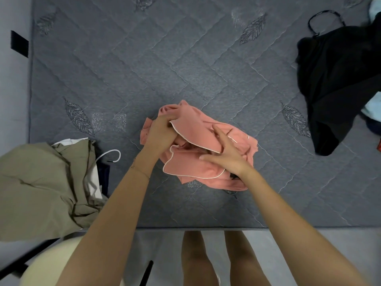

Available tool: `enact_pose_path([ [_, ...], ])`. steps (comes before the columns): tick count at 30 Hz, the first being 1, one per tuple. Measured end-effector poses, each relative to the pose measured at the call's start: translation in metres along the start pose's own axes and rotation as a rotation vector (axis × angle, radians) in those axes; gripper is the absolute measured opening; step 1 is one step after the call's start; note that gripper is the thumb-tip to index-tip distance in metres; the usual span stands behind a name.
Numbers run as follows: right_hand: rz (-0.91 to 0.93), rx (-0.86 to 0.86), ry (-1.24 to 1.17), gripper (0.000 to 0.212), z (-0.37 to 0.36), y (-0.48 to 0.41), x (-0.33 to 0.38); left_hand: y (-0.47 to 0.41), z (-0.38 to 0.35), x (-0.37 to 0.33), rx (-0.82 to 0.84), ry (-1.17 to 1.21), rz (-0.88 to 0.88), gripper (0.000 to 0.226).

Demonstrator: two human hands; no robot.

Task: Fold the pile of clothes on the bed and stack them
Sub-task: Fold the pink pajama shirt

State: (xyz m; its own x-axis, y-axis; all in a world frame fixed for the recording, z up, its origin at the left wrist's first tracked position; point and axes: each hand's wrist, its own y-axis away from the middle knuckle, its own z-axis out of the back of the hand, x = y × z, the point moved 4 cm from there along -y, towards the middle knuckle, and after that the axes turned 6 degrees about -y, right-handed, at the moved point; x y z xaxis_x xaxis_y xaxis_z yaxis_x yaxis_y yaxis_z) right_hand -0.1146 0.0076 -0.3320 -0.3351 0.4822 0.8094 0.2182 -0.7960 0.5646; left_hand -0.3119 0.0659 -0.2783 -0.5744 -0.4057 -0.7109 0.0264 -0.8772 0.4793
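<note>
A crumpled pink garment with white piping (191, 168) lies on the grey quilted mattress (185, 58) near its front edge. My left hand (162, 133) grips a fold at the garment's upper left, fingers curled into the cloth. My right hand (226, 153) rests on top of the garment's right half with fingers spread and straight. A black garment with thin straps (338, 79) lies at the right side of the bed, partly over pale blue cloth (373, 108).
An olive-beige garment (41, 186) lies at the front left corner over white cloth, with a white hanger (112, 155) beside it. The mattress's front edge runs just below my forearms. A wall borders the left side.
</note>
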Motion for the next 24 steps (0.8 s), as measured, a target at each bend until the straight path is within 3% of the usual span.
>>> enact_pose_path([
  [2,0.175,-0.097,0.166,0.082,-0.002,-0.003,0.010,-0.002,-0.002,-0.002,0.000,-0.054,-0.025,0.020],
  [4,0.242,-0.243,0.061,0.024,0.002,-0.008,0.025,-0.004,-0.003,-0.001,0.022,-0.074,-0.042,0.019],
  [5,0.219,-0.283,-0.075,0.013,0.006,-0.011,0.034,-0.005,-0.004,0.000,0.035,-0.071,-0.041,0.017],
  [6,0.165,-0.348,-0.212,0.039,0.011,-0.015,0.040,-0.007,-0.004,0.002,0.043,-0.066,-0.039,0.013],
  [7,0.092,-0.396,-0.326,0.050,0.017,-0.020,0.043,-0.008,-0.004,0.002,0.050,-0.067,-0.036,0.008],
  [12,-0.230,-0.315,-0.497,0.037,0.019,-0.033,0.047,-0.010,-0.005,0.002,0.051,0.056,-0.041,0.004],
  [15,-0.183,-0.423,-0.487,0.050,0.023,-0.029,0.041,-0.010,-0.005,0.005,0.063,0.147,0.026,0.006],
  [18,-0.092,-0.451,-0.480,0.042,0.025,-0.021,0.024,-0.010,-0.006,0.008,0.066,0.335,0.159,0.008],
  [19,-0.085,-0.432,-0.461,0.037,0.024,-0.017,0.017,-0.011,-0.007,0.007,0.060,0.407,0.199,0.010],
  [24,-0.155,-0.252,-0.315,0.050,0.005,-0.003,-0.010,-0.019,-0.010,-0.010,-0.012,0.793,0.285,0.015],
])
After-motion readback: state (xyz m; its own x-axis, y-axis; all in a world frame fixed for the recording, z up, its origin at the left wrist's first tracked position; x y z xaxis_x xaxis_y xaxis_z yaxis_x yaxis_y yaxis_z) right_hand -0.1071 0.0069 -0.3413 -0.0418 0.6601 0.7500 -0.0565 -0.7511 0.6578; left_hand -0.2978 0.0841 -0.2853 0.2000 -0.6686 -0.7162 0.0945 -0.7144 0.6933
